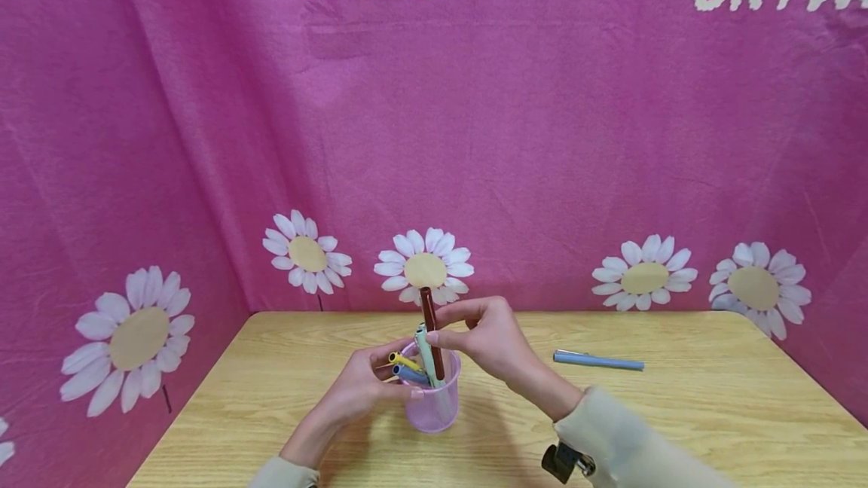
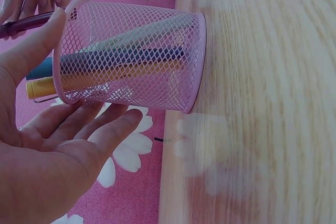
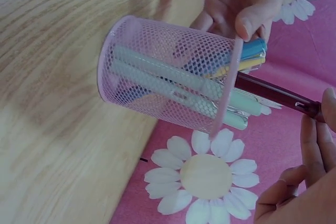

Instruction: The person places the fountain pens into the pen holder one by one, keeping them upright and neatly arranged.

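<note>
A pink mesh pen cup (image 1: 432,414) stands upright on the table. My left hand (image 1: 358,388) holds it from the left, thumb at the near rim and fingers around the far side. Between thumb and fingertips, my right hand (image 1: 493,339) pinches a dark red pen (image 3: 273,93) by its upper end. The pen's lower end dips inside the rim. Two pale green pens (image 3: 242,103) lean in the cup, beside a blue pen (image 2: 42,68) and a yellow pen (image 2: 41,87) with a metal clip.
Another blue pen (image 1: 600,361) lies on the wooden table (image 1: 712,413), to the right of the cup. Behind and to the left hangs a magenta cloth (image 1: 542,134) with printed daisies and white lettering. A small black device (image 1: 566,462) sits at my right sleeve.
</note>
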Available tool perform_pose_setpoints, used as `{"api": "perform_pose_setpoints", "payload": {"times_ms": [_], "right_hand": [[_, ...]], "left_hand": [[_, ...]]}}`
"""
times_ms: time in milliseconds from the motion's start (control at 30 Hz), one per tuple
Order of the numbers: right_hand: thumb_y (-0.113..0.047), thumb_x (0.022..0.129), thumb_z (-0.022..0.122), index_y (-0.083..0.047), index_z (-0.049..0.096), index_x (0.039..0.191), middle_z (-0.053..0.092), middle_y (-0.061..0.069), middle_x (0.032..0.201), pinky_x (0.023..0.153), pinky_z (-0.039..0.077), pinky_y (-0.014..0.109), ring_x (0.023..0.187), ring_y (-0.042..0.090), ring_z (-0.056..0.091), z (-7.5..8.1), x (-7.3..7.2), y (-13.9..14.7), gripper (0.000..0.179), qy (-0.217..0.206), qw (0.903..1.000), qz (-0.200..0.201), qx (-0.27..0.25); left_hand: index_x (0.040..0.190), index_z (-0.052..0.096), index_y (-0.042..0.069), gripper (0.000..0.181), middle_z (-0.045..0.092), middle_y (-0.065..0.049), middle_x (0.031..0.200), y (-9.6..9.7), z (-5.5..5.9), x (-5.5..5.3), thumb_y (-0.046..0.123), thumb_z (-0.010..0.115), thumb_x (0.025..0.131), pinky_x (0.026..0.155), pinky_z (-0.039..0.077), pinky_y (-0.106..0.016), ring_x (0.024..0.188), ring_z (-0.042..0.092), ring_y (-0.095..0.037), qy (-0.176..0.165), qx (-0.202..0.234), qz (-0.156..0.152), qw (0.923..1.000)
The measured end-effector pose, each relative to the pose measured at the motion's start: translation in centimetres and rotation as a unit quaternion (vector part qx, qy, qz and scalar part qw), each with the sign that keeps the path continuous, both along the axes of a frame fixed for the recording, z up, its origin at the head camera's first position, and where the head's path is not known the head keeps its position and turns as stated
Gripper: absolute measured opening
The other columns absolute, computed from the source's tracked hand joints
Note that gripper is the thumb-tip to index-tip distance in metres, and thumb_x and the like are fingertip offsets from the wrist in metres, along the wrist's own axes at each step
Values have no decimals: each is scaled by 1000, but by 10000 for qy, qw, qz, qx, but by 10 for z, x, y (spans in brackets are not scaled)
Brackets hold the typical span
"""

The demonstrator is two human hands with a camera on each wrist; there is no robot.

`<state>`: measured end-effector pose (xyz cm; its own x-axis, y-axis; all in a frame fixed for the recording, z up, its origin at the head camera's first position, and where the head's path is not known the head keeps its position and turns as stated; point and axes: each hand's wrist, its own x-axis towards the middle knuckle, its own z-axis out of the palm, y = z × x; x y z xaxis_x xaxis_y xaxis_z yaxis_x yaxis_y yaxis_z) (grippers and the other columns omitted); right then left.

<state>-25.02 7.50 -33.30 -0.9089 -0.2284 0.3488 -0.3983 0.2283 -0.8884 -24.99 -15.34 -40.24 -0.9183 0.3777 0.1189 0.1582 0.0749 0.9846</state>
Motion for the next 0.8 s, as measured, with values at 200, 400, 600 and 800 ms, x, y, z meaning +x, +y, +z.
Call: {"api": "perform_pose_setpoints", "payload": {"times_ms": [200,400,600,800], "right_hand": [[-9,82,90,-6,85,100,80,3,94,73,48,25,91,16,65,-8,0,-3,19,-52,10000,65,41],[-10,81,90,-8,85,98,80,0,90,64,43,23,77,12,59,-16,-1,-4,18,-73,9997,105,191],[-8,83,89,-6,85,100,80,-2,90,78,51,26,98,16,69,-23,-2,-5,18,31,9991,284,300],[-6,83,90,-6,85,100,80,-2,91,74,51,25,100,16,69,-29,-3,-5,17,11,9989,321,347]], "left_hand": [[153,49,-6,78,58,-24,148,0,-1,0,-4,85,83,106,53,-42,129,61,-41,32,39,-46,10000],[153,48,-7,79,56,-25,149,0,-1,0,-3,85,83,106,53,-41,129,61,-41,19,75,-98,9999],[152,48,-8,79,57,-25,148,0,-1,0,-3,85,83,106,53,-41,129,61,-41,67,51,-116,9999],[153,47,-8,80,56,-26,149,0,-1,0,-3,85,83,106,53,-42,131,59,-42,31,22,-96,9999]]}}
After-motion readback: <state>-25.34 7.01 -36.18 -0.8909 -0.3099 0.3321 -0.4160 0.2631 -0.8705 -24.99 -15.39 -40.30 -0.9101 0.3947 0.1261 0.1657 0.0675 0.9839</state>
